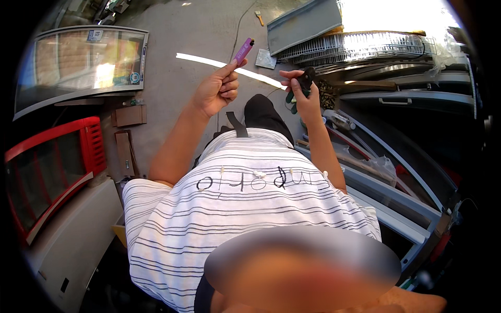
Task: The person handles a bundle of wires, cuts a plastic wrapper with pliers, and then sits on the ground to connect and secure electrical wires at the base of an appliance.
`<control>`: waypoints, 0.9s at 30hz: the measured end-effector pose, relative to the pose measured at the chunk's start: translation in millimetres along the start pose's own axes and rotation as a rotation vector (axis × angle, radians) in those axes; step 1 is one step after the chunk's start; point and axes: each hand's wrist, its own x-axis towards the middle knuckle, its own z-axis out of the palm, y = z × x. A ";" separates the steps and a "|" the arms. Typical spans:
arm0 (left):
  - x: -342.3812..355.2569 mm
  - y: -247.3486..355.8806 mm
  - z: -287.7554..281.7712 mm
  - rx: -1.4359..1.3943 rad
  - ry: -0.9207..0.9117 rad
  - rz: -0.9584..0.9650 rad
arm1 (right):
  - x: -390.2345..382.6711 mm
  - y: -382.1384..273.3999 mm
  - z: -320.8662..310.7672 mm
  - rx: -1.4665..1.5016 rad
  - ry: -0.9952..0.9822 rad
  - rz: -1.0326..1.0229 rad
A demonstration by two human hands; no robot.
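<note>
My left hand [216, 89] is raised over the concrete floor and pinches a purple lighter [243, 50] between thumb and forefinger, its top pointing up and away. My right hand [302, 93] is held close beside it, to the right, closed around a small black and green object [302, 83] that I cannot identify. The two hands are a short gap apart and do not touch. My striped white shirt fills the lower middle of the view.
Grey metal frames and panels [396, 156] lie stacked at the right. A wire grille [360, 47] and a grey metal sheet [302, 23] sit at the top. A glass-fronted cabinet door [78, 62] and a red-framed one [47, 167] lie at the left.
</note>
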 end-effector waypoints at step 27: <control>235.3 563.2 -198.3 -0.364 0.697 0.551 | 832.3 133.9 304.6 -0.176 -0.354 0.255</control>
